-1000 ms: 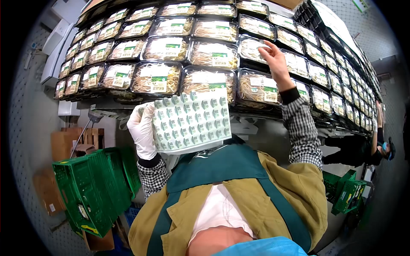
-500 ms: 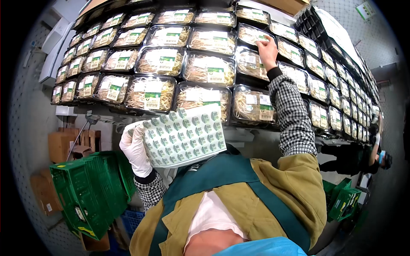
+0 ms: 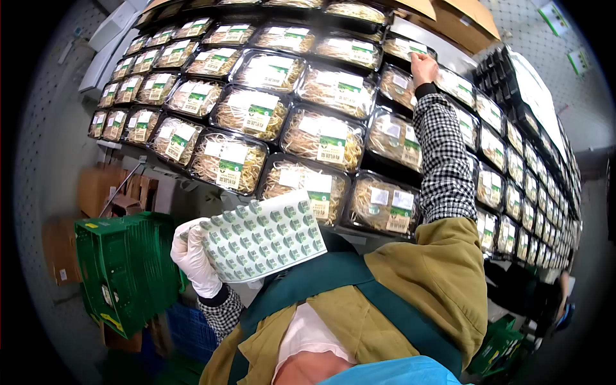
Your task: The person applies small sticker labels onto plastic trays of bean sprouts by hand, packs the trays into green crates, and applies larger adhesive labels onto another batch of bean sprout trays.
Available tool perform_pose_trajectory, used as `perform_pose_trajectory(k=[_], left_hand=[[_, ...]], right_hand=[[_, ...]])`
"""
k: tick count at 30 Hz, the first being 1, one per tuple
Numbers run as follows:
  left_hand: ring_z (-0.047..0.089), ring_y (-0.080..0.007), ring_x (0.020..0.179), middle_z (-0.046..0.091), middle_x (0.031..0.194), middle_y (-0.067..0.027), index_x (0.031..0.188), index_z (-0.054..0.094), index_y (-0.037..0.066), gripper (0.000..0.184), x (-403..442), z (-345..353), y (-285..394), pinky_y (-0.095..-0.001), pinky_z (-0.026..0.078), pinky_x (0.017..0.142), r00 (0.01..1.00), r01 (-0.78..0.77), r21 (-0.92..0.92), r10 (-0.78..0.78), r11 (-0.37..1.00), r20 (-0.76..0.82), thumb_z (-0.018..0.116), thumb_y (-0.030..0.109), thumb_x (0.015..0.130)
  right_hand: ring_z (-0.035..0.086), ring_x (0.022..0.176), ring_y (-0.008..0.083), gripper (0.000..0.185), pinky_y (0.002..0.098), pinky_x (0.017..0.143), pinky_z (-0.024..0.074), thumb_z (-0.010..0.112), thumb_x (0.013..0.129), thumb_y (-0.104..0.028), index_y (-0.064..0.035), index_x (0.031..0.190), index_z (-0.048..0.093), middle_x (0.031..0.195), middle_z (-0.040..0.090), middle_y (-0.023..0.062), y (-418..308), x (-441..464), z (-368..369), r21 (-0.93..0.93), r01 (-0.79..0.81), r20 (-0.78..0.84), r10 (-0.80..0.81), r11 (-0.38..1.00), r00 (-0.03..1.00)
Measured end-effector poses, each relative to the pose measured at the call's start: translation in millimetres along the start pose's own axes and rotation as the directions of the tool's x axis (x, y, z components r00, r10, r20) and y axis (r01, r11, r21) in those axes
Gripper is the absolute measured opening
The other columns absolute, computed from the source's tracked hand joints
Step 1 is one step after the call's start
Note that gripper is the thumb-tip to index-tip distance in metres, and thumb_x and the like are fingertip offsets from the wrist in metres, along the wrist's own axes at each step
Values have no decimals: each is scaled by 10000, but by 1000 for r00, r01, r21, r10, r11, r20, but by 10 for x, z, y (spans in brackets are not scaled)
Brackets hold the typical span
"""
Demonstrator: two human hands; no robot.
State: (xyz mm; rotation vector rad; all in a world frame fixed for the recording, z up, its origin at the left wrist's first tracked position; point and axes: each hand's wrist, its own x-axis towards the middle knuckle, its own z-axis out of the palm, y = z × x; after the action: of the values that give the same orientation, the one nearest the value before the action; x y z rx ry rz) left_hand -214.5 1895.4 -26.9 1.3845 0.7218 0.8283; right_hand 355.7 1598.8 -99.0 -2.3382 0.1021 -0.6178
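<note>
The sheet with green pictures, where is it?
In the head view, the sheet is left of centre, held in the gloved left hand, between the nearest trays and the apron.

The white-gloved left hand (image 3: 196, 256) grips the left edge of a sheet of green-and-white stickers (image 3: 266, 237), which is tilted and overlaps the dark green apron (image 3: 333, 273). The bare right hand (image 3: 423, 67) is extended, fingers bent at a labelled bean-sprout pack (image 3: 403, 47); whether they press on it cannot be confirmed. Further bean-sprout packs (image 3: 301, 138), in black trays under clear covers, stand in close rows on both sides of the checked right sleeve (image 3: 443, 154). Beyond lies a cardboard box (image 3: 468, 25). Green crates (image 3: 144, 263) stand at left, a blue crate (image 3: 192, 330) near them. A co-worker (image 3: 516, 285) at right is partly hidden.
</note>
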Motion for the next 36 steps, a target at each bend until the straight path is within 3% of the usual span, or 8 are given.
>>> perform_pose_trajectory(k=[7,13,15,18,22,31,34,36], left_hand=[[615,-116,768,660,862,-68,934,631,-27,111,-89,-23,176,-246,515,722,990,-32,-28,28,999,-141,611,74,892],[617,-124,799,669,906,-83,983,636,-45,128,28,216,294,-245,499,754,992,46,60,-38,997,-119,581,-4,875],[602,-89,771,676,876,-60,959,653,-37,111,112,284,344,-219,482,715,998,57,128,-52,990,-42,610,26,879],[575,-60,704,663,797,-18,938,660,-21,98,236,209,207,-200,464,657,995,-74,155,62,985,75,630,56,884],[558,-42,708,666,805,-16,925,652,-17,90,412,-61,179,-188,451,664,953,-211,133,174,968,248,615,61,901],[541,-20,678,649,768,8,892,649,-7,79,940,-968,167,-176,440,617,883,60,-85,-13,995,470,627,68,898],[551,-25,672,652,775,5,887,649,-6,96,1081,-1076,38,-178,440,603,805,203,-79,-120,976,581,625,86,901],[551,-27,673,653,778,4,887,650,-5,100,1131,-1127,5,-179,440,607,802,227,-64,-149,972,579,630,92,899]], right_hand=[[613,1005,344,288,524,824,452,579,785,-337,-149,969,695,1122,621,126,-155,202,401,-583,190,61,-191,790,980],[635,922,323,248,440,786,486,592,823,-229,-87,1026,592,1003,645,147,-251,124,274,-220,269,64,-261,938,963],[653,866,243,217,323,750,501,629,863,-241,-61,981,656,927,682,142,-1000,-503,-70,237,376,319,-437,896,841],[638,884,151,168,267,793,506,673,853,-143,-41,987,675,965,675,57,-1915,-1776,-780,689,-66,702,-642,722,309],[612,920,189,483,317,800,526,723,776,-292,-20,1154,593,1020,628,82,-2562,-2934,-1318,837,380,445,-894,393,-55],[574,759,154,221,299,707,452,671,746,-51,-91,964,663,843,616,26,-3004,-4349,-1468,437,864,177,-966,251,191],[561,766,195,232,300,673,455,655,722,-24,-68,950,639,860,590,48,-3012,-4546,-1700,519,775,294,-926,361,235],[588,843,161,268,277,744,495,632,795,-3,-55,1059,624,970,605,44,-2827,-4516,-1783,598,389,439,-692,701,573]])
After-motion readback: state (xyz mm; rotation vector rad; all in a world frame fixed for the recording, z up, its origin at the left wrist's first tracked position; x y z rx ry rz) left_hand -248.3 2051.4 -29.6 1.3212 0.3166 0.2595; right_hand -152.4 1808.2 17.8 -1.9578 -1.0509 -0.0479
